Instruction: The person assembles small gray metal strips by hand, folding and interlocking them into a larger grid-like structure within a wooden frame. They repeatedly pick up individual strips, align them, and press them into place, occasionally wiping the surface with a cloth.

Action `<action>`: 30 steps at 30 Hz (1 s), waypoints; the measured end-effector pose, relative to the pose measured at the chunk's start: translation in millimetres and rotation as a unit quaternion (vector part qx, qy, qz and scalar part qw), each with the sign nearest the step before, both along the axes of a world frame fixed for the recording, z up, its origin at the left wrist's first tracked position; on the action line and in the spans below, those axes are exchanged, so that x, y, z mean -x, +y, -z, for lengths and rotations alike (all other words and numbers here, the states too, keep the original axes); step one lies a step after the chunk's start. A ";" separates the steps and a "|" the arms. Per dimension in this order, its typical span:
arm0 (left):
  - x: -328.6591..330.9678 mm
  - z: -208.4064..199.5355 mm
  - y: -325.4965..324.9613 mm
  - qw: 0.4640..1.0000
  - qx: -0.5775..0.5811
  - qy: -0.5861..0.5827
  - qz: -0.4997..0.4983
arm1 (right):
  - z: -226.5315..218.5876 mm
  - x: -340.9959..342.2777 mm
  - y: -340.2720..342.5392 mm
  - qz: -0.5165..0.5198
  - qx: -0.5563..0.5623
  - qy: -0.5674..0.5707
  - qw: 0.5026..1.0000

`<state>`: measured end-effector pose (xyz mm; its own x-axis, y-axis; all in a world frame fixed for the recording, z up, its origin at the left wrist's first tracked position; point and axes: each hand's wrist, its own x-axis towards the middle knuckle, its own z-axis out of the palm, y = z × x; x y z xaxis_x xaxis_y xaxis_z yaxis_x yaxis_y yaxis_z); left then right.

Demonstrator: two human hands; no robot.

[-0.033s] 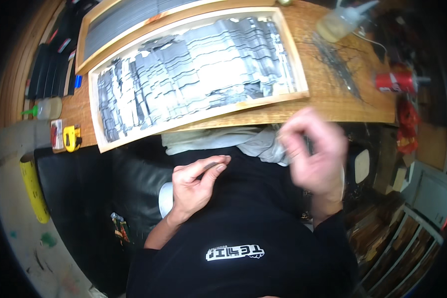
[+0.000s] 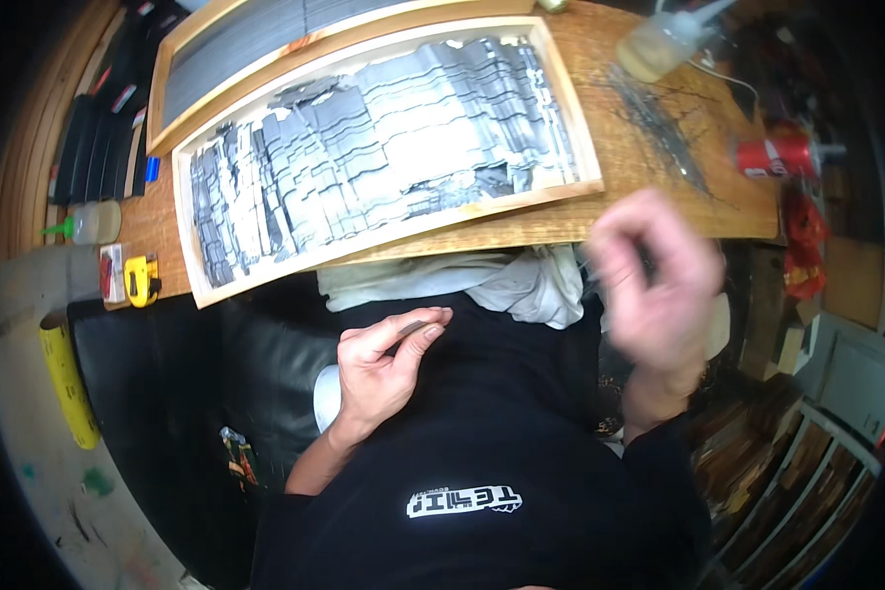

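Above my lap, my left hand (image 2: 376,369) pinches a small thin dark piece (image 2: 412,327) between thumb and fingers; its material is unclear. My right hand (image 2: 656,280), blurred by motion, hovers off the table's front edge at the right. Its thumb and forefinger curl together into a ring, and whatever may be between the tips is too smeared to name. A shallow wooden tray (image 2: 403,227) lies on the table in front of me, filled with rows of thin grey and whitish strips (image 2: 334,167). A pale cloth (image 2: 526,290) hangs below the table edge, between my hands.
Behind the tray is a second wooden frame (image 2: 295,45) with grey strips. On the wooden table (image 2: 600,118) stand a squeeze bottle (image 2: 659,47), a red can (image 2: 779,155) and dark scraps (image 2: 667,133). To the left are a green-tipped bottle (image 2: 96,223) and a yellow tape measure (image 2: 143,281).
My right hand has shifted to the right and slightly away from me. My left hand stays nearly in place with the dark piece. The whole view has shifted slightly.
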<state>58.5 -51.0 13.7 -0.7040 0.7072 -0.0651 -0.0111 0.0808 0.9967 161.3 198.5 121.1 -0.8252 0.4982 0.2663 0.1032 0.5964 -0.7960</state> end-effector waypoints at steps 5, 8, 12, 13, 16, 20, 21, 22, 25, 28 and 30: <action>11.3 -11.6 20.5 0.997 -0.036 0.047 0.051 | -16.5 6.2 52.1 0.121 -0.187 -0.044 0.974; 20.1 -32.1 37.4 0.993 -0.055 0.082 0.066 | -17.2 8.4 31.3 -0.003 -0.140 -0.029 0.990; 33.5 -55.6 62.8 0.982 -0.088 0.151 0.068 | -4.4 27.7 -11.9 -0.168 -0.026 0.064 0.983; 37.4 -56.7 67.4 0.976 -0.112 0.178 0.062 | -0.3 32.1 -16.2 -0.173 -0.014 0.088 0.981; 45.4 -65.4 74.5 0.966 -0.149 0.200 0.062 | 2.1 37.9 -18.6 -0.153 -0.006 0.127 0.980; 54.9 -79.2 79.3 0.965 -0.103 0.231 0.071 | -0.9 47.7 -17.4 -0.135 0.020 0.168 0.976; 58.2 -78.0 82.0 0.964 -0.096 0.234 0.080 | -0.4 49.7 -15.4 -0.138 0.018 0.157 0.978; 61.4 -74.5 83.9 0.964 -0.089 0.236 0.088 | 0.9 52.2 -13.0 -0.142 0.017 0.146 0.979; 63.3 -63.1 89.2 0.966 -0.105 0.217 0.097 | 12.0 51.2 -11.1 -0.124 0.083 0.126 0.981; 58.3 -82.2 78.2 0.971 -0.029 0.185 0.150 | 7.5 37.3 -18.7 -0.113 0.056 0.118 0.985; 49.2 -66.2 61.8 0.975 -0.028 -0.039 0.218 | 18.7 19.6 -31.9 -0.107 0.165 0.055 0.979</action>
